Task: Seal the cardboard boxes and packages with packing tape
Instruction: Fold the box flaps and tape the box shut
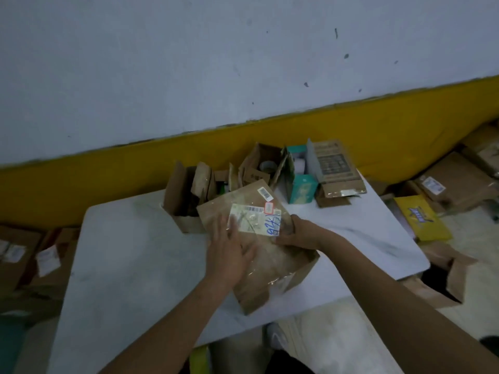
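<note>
A brown cardboard box (pixel 272 268) lies tilted on the white table (pixel 129 255), its top wrapped in clear shiny tape with a white shipping label (pixel 255 218) marked in blue pen. My left hand (pixel 229 252) presses flat on the box top, fingers straight and spread. My right hand (pixel 297 233) grips the box's right edge beside the label, thumb on top. A roll of packing tape (pixel 268 166) sits inside an open carton at the back of the table.
Open brown cartons (pixel 183 201) and a teal box (pixel 301 188) crowd the table's far edge by the yellow-banded wall. More parcels lie on the floor left (pixel 24 255) and right (pixel 453 184), including a yellow package (pixel 421 218).
</note>
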The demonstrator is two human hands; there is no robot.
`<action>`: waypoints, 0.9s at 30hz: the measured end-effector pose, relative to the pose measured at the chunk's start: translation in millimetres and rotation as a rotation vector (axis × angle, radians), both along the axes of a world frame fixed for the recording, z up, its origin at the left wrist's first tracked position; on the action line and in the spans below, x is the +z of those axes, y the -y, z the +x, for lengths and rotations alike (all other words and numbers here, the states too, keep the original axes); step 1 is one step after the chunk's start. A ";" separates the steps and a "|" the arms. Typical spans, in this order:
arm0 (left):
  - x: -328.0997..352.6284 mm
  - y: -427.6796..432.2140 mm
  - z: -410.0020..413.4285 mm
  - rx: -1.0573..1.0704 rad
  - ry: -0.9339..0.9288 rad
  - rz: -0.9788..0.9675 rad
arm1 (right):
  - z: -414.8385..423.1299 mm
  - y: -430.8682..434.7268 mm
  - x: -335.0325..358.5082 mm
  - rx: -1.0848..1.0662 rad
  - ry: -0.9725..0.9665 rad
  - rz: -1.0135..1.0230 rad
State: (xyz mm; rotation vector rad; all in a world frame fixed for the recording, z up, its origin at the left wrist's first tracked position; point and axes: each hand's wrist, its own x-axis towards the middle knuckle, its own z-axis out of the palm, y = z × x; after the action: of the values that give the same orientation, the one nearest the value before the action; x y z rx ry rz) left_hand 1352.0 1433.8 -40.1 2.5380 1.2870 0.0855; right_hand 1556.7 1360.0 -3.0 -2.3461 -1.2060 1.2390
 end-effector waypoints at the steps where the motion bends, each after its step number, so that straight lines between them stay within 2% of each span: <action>1: 1.0 -0.6 -3.8 0.217 0.051 -0.107 | 2.1 1.2 2.2 0.023 -0.089 0.016; 2: -0.1 2.2 -4.3 0.372 0.162 -0.268 | 2.5 3.7 0.1 0.017 -0.162 0.051; 4: -6.6 12.7 -1.9 0.504 0.466 -0.557 | 2.4 8.1 -11.1 -0.029 -0.204 0.132; 6: -14.3 16.6 0.2 0.555 0.641 -0.573 | 3.5 8.0 -21.3 -0.020 -0.155 0.171; 9: -18.9 20.8 0.5 0.620 0.748 -0.515 | 6.0 5.1 -25.4 0.004 -0.174 0.152; 15: -24.2 25.1 -4.6 0.721 0.832 -0.605 | 2.1 10.3 -24.2 -0.047 -0.188 0.134; 18: -21.6 34.1 -22.5 0.780 0.751 -0.589 | -19.9 19.8 -15.7 -0.123 -0.256 0.158; 22: -22.1 42.9 -84.2 0.893 0.614 -0.565 | -86.1 24.5 -13.4 -0.097 -0.303 0.215; 27: 1.6 18.6 -190.4 0.925 0.545 -0.397 | -186.0 -12.2 6.3 -0.021 -0.368 0.210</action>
State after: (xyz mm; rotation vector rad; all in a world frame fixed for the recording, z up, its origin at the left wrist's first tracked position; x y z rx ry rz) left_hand 1161.7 1415.1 -38.5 1.2963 1.8534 0.5905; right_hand 1370.7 1372.2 3.4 -1.8751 -1.1216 1.3856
